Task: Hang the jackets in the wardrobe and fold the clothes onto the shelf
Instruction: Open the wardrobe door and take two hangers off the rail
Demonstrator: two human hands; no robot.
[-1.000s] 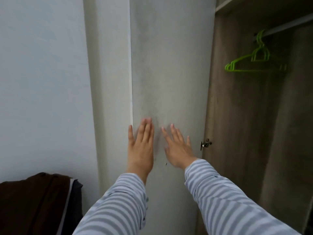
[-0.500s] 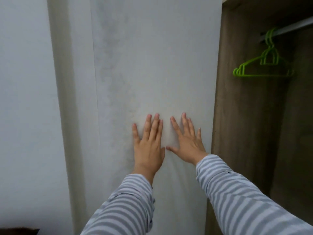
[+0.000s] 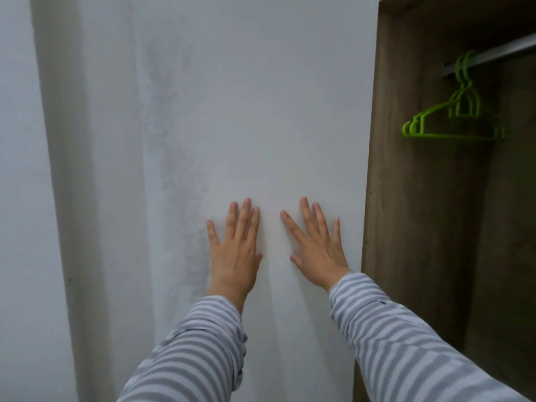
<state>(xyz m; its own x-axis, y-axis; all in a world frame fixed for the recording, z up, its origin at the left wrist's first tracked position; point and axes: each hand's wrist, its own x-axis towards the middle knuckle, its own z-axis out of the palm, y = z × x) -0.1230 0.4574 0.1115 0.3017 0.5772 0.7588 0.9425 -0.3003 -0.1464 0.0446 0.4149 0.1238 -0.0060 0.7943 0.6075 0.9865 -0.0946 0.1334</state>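
Wardrobe (image 3: 429,227) door (image 3: 261,111) gets pushed wide by left hand (image 3: 235,253) and right hand (image 3: 316,253), fingers flat and spread; grabbing a jacket comes next, I'd guess.

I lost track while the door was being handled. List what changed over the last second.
The white door panel swung toward the wall, so the gap at its left edge closed up. Both hands slid rightward across it and spread apart. The left hand and right hand remain flat on it, gripping nothing. The green hangers still hang on the rail.

rail (image 3: 493,55) cut off, wardrobe (image 3: 420,213) cropped
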